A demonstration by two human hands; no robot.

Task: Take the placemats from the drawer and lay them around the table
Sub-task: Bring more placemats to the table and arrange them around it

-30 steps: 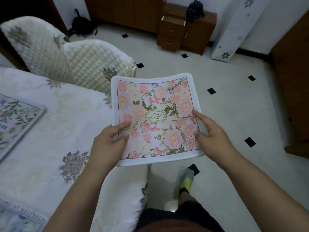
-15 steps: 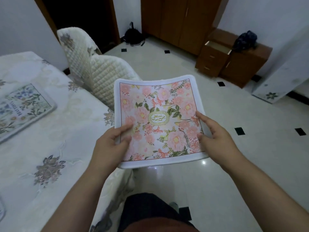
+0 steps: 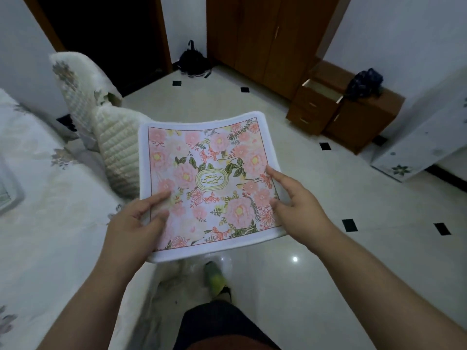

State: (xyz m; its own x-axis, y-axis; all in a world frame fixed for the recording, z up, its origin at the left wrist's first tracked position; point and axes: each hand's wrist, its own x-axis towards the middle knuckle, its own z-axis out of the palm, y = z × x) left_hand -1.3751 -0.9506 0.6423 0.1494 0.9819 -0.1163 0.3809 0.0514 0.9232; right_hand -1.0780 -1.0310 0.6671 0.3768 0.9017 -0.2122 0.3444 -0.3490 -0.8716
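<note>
A square placemat [image 3: 212,180] with pink flowers and a white border is held flat in the air beside the table's right edge. My left hand [image 3: 134,223] grips its near left edge, thumb on top. My right hand [image 3: 298,210] pinches its near right edge, thumb and forefinger on the print. The table [image 3: 45,223] wears a white floral cloth at the left. A second placemat [image 3: 7,195] lies on it at the far left, mostly cut off. The wooden drawer unit [image 3: 318,107] stands at the back right with its top drawer pulled out.
A chair [image 3: 106,132] in a quilted cream cover stands at the table, just behind the held placemat. My foot in a green shoe [image 3: 214,276] is on the tiled floor. A dark bag [image 3: 193,61] lies by the wardrobe, and a white floral cabinet [image 3: 427,142] stands at the right.
The view has swung left and up along the table's side. The placemat stays in both hands. The placemat on the table has slid toward the left edge of view.
</note>
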